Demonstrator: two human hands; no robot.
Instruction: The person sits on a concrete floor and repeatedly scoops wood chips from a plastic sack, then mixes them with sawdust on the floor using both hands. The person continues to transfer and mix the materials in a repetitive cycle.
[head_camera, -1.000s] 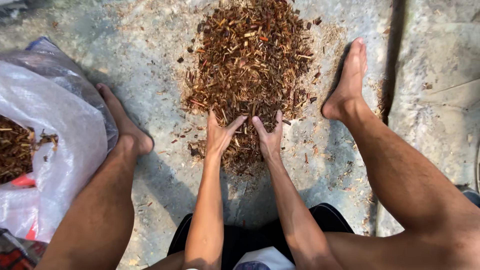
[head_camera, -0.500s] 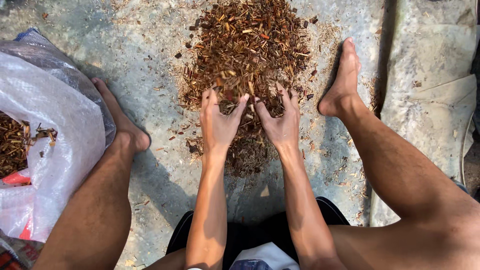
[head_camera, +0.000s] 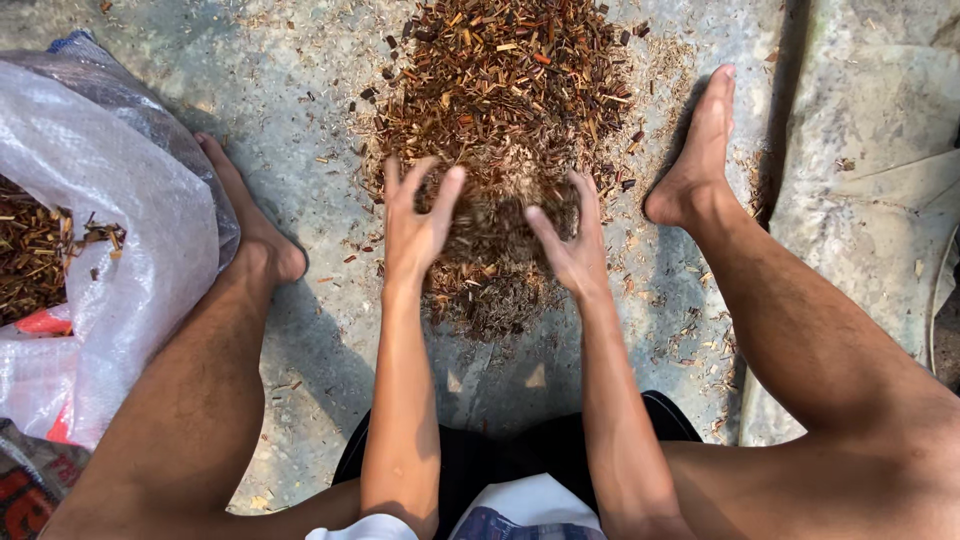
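You have one pile of brown chips (head_camera: 500, 110) on the concrete floor (head_camera: 300, 130). Left of the pile sits one white woven sack (head_camera: 110, 220) with chips inside. At the pile's near edge are two hands, left hand (head_camera: 415, 225) and right hand (head_camera: 570, 250); flanking it, two bare feet
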